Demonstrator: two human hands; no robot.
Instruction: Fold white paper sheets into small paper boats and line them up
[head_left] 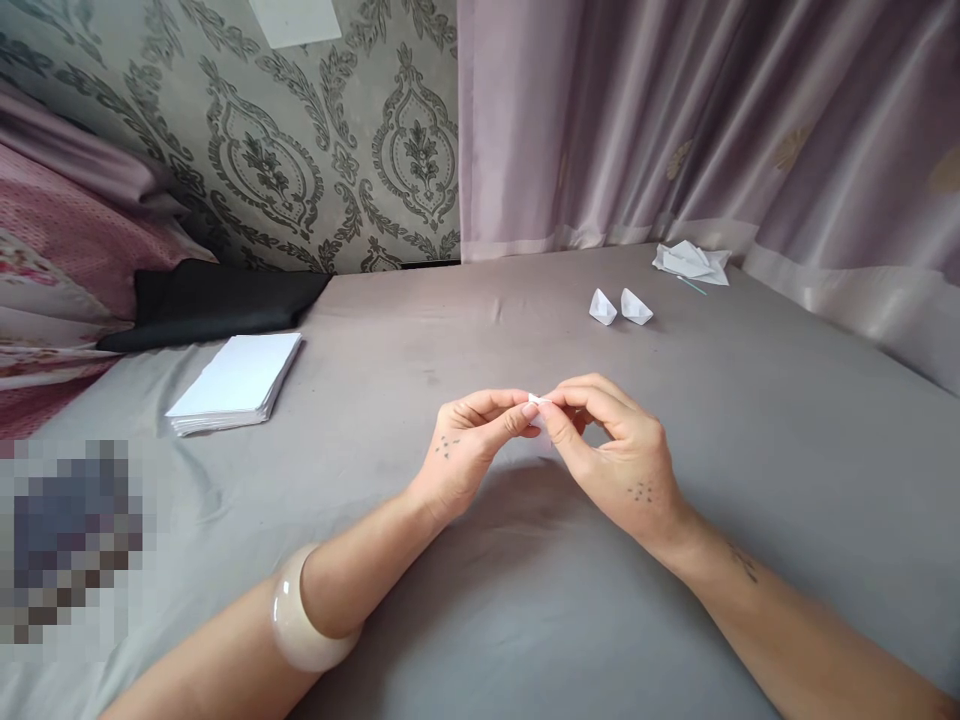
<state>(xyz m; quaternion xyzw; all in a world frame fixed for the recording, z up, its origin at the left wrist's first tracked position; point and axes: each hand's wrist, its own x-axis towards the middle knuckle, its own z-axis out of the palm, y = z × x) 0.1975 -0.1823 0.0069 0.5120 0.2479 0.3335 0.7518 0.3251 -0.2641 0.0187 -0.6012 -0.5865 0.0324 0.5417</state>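
Between my two hands is a small folded piece of white paper point(541, 432), held above the grey sheet. My left hand point(469, 445) pinches its upper left side with thumb and forefinger. On the other side, the thumb and fingers of my right hand point(619, 440) close on the upper right edge. Fingertips cover much of the paper, so its full shape is hidden. Two folded white paper boats point(602, 307) stand beyond my right hand, side by side and apart from it.
A stack of white paper point(236, 375) lies at the left, with a black cloth point(225, 300) behind it. Folded papers point(690, 262) and a thin blue stick point(691, 286) lie at the far right, near the curtain point(600, 120). A blurred patch point(75, 540) covers something at the left edge.
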